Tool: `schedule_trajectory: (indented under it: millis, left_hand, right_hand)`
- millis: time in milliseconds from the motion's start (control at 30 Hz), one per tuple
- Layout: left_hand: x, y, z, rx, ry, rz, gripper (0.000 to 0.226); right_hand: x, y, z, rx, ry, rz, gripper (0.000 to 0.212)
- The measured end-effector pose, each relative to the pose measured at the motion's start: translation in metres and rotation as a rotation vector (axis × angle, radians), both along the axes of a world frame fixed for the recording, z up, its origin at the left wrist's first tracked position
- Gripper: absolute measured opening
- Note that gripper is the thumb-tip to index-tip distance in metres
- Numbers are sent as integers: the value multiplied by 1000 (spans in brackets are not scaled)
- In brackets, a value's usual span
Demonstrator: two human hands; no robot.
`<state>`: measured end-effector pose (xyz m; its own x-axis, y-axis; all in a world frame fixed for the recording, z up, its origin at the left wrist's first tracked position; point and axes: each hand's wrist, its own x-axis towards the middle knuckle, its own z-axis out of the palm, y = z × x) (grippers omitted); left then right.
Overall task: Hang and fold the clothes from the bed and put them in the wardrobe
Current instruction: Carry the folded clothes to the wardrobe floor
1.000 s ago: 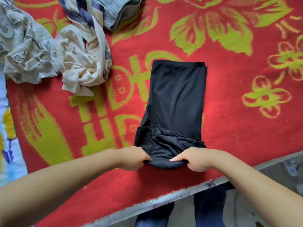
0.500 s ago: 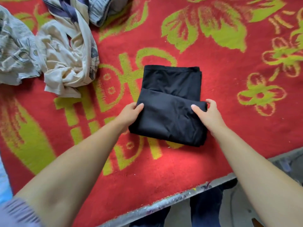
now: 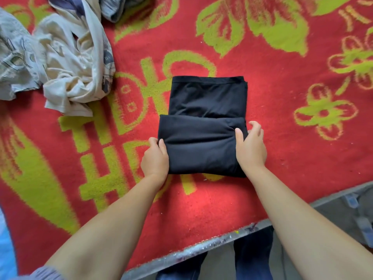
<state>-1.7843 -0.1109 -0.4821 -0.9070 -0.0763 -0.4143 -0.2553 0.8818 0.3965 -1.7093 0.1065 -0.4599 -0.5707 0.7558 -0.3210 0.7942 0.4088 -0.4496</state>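
My left hand [image 3: 155, 158] & right hand [image 3: 250, 147] grip the near fold of the black folded cloth garment [image 3: 203, 126], thumbs on top, on the red-and-green patterned bed blanket [image 3: 282, 81]. Crumpled cream shirt [image 3: 74, 65] lies far-left of the garment.

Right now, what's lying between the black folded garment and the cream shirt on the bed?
Nothing: in the head view only bare red blanket separates the black garment from the cream shirt.
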Motion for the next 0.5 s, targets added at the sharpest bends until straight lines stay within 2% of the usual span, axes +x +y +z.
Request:
schedule_trajectory:
  millis: [33, 100, 167, 233, 267, 300, 400, 500]
  left_hand:
    - [2, 0, 5, -24, 36, -21, 32]
    - [10, -5, 12, -46, 208, -187, 49]
    - [21, -12, 17, -48, 405, -582, 67]
    - [32, -16, 14, -80, 456, -1013, 83]
    - [35, -17, 12, -121, 410, -1159, 89]
    - [35, -18, 11, -184, 344, -1215, 92]
    - [14, -21, 8, -314, 222, -1208, 92]
    - [-6, -23, 24, -222, 1, -1268, 92]
  right_hand:
    - [8, -3, 4, 78, 22, 70, 55]
    - [30, -14, 12, 260, 88, 387, 68]
    - [51, -30, 13, 359, 34, 749, 84]
    - [63, -39, 10, 332, -161, 934, 97]
    - [65, -39, 7, 306, -278, 952, 98]
    - [66, -35, 4, 308, -357, 958, 96]
    - [51, -16, 3, 365, -417, 1023, 81]
    - [37, -7, 25, 231, -493, 1118, 73]
